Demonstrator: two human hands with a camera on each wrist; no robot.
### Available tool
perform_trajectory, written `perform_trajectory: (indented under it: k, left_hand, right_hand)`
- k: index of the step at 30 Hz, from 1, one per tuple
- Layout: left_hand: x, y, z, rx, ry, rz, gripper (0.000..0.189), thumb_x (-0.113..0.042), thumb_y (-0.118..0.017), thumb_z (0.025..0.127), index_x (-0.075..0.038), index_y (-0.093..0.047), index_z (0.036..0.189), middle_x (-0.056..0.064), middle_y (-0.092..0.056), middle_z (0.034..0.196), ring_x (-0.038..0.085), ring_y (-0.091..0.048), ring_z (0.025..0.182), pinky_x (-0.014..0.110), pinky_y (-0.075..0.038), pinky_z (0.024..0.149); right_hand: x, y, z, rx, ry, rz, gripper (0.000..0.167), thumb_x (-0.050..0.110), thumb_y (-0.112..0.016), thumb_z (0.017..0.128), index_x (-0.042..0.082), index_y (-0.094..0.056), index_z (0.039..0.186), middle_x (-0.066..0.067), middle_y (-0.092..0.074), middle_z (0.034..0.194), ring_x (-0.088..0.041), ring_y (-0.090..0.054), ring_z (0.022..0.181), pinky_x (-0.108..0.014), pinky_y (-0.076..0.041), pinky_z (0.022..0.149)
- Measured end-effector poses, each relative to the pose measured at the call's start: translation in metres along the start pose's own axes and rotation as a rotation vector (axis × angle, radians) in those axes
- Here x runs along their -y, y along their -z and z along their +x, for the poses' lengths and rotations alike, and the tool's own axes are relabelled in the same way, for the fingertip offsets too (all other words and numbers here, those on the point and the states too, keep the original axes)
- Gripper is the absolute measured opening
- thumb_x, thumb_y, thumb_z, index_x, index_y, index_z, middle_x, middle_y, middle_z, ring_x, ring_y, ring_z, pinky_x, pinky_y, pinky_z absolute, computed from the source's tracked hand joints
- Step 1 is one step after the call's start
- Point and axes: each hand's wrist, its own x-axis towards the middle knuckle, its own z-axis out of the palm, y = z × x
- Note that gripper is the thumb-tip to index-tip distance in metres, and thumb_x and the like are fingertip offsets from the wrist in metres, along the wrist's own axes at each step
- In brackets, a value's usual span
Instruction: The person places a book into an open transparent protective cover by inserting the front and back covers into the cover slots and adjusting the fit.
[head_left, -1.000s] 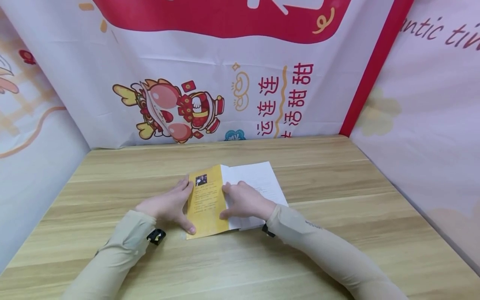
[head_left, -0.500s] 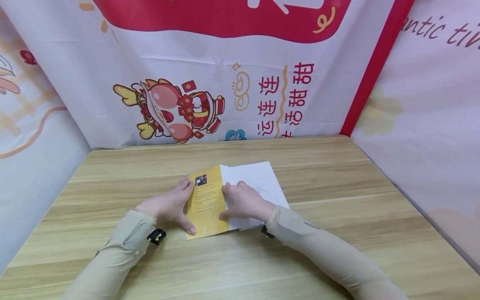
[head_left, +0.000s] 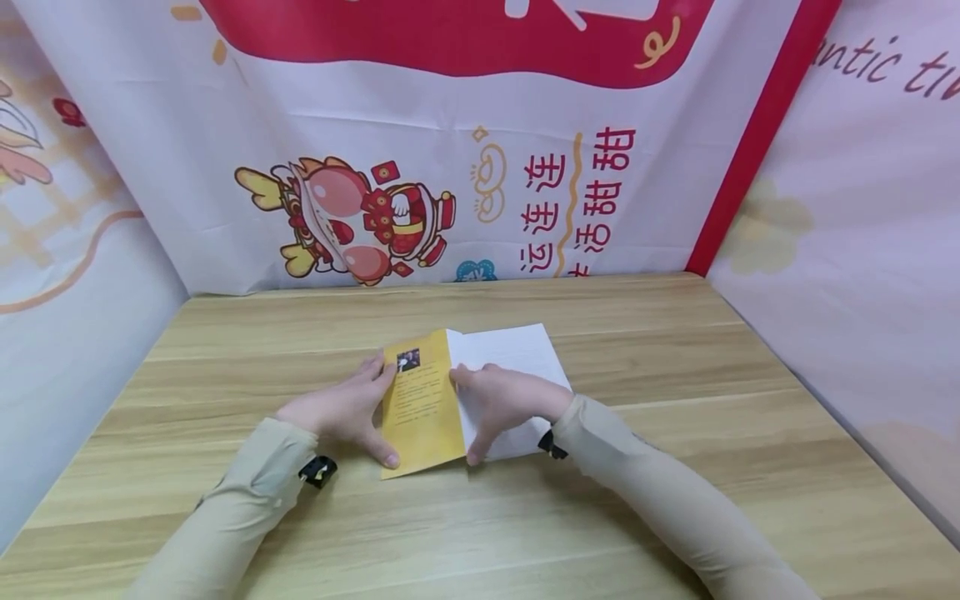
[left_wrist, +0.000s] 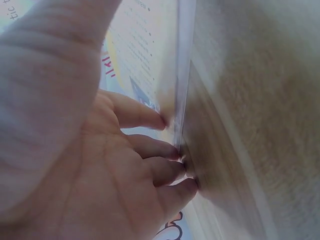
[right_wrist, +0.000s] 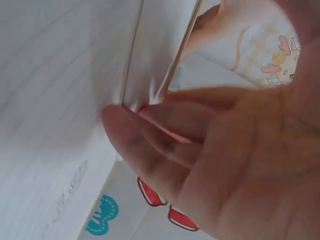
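A book with a yellow flap (head_left: 422,408) on its left and white pages (head_left: 517,354) on its right lies open on the wooden table. The flap carries a small photo and printed lines. My left hand (head_left: 341,412) spans the book's left edge, thumb near the lower corner; in the left wrist view its fingertips touch a clear, shiny edge (left_wrist: 184,75) close to the tabletop. Along the flap's right edge, my right hand (head_left: 510,404) touches with fingers and thumb spread apart. In the right wrist view its fingertips meet the page (right_wrist: 55,100) and the flap's edge. Part of the page is hidden beneath it.
A printed cloth (head_left: 420,100) with a cartoon dragon hangs behind the table's (head_left: 600,533) far edge. Another printed cloth (head_left: 862,233) lines the right side, and a pale one (head_left: 82,217) the left. A small black device (head_left: 318,472) sits at my left wrist.
My right thumb has moved off the yellow flap to the lower end of its right edge. The left hand stays at the book's left edge. The head view has shifted slightly.
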Motion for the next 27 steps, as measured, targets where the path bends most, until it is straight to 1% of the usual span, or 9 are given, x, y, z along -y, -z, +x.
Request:
perform_trajectory:
  k: [2,5,8,11,18,23,27]
  left_hand:
    - [-0.0012,-0.0004,0.0006,0.001,-0.013,-0.002,0.150,-0.068,-0.085,0.050,0.007,-0.007,0.153,0.026,0.008,0.159,0.037,0.005,0.146,0.050,-0.007,0.116]
    - [-0.0040,-0.0008,0.0011,-0.003,-0.042,-0.001,0.149,-0.067,-0.085,0.050,0.007,-0.006,0.153,0.024,0.007,0.160,0.035,0.004,0.146,0.047,-0.008,0.116]
    - [-0.0069,-0.0013,0.0017,-0.004,-0.069,0.007,0.148,-0.067,-0.085,0.051,0.007,-0.008,0.154,0.023,0.003,0.160,0.034,0.000,0.147,0.046,-0.010,0.117]
    - [-0.0085,-0.0017,0.0020,0.001,-0.070,0.008,0.147,-0.066,-0.086,0.051,0.006,-0.009,0.154,0.022,0.000,0.161,0.033,-0.003,0.147,0.046,-0.011,0.117]
    - [-0.0086,-0.0005,0.0003,0.021,-0.068,-0.017,0.146,-0.065,-0.086,0.052,0.006,-0.010,0.154,0.021,0.000,0.161,0.033,-0.003,0.147,0.047,-0.011,0.117]
    - [-0.0086,-0.0004,0.0001,0.038,-0.073,-0.004,0.146,-0.069,-0.083,0.054,0.006,-0.008,0.154,0.023,0.000,0.160,0.034,-0.004,0.147,0.046,-0.012,0.117]
    - [-0.0093,-0.0013,0.0004,0.046,-0.065,-0.003,0.147,-0.070,-0.083,0.054,0.007,-0.007,0.154,0.023,0.003,0.160,0.034,-0.002,0.147,0.047,-0.012,0.117]
  right_hand:
    - [-0.0002,-0.0008,-0.0017,0.028,0.003,0.001,0.129,0.043,-0.097,0.054,0.012,-0.024,0.157,-0.008,-0.024,0.160,-0.024,-0.035,0.136,-0.039,-0.037,0.108]
    - [0.0012,-0.0029,-0.0036,0.039,0.014,0.003,0.130,0.039,-0.097,0.056,0.013,-0.021,0.158,-0.009,-0.016,0.162,-0.028,-0.028,0.141,-0.043,-0.035,0.109]
    - [0.0021,-0.0043,-0.0045,0.022,0.022,-0.008,0.127,0.038,-0.096,0.058,0.012,-0.022,0.157,-0.009,-0.016,0.161,-0.032,-0.027,0.142,-0.045,-0.035,0.109]
    - [0.0020,-0.0046,-0.0052,0.014,0.024,-0.019,0.126,0.039,-0.096,0.058,0.012,-0.023,0.157,-0.010,-0.017,0.161,-0.033,-0.027,0.142,-0.045,-0.035,0.109]
    - [0.0002,-0.0019,-0.0054,0.030,0.049,-0.021,0.124,0.042,-0.094,0.060,0.010,-0.024,0.157,-0.011,-0.017,0.161,-0.033,-0.028,0.141,-0.045,-0.035,0.109]
    - [-0.0024,0.0009,-0.0060,0.057,0.063,-0.003,0.121,0.049,-0.091,0.063,0.011,-0.025,0.157,-0.011,-0.017,0.161,-0.033,-0.027,0.142,-0.047,-0.033,0.110]
    - [-0.0024,0.0008,-0.0059,0.051,0.070,-0.006,0.117,0.052,-0.088,0.065,0.010,-0.027,0.156,-0.013,-0.018,0.160,-0.032,-0.029,0.141,-0.045,-0.033,0.110]
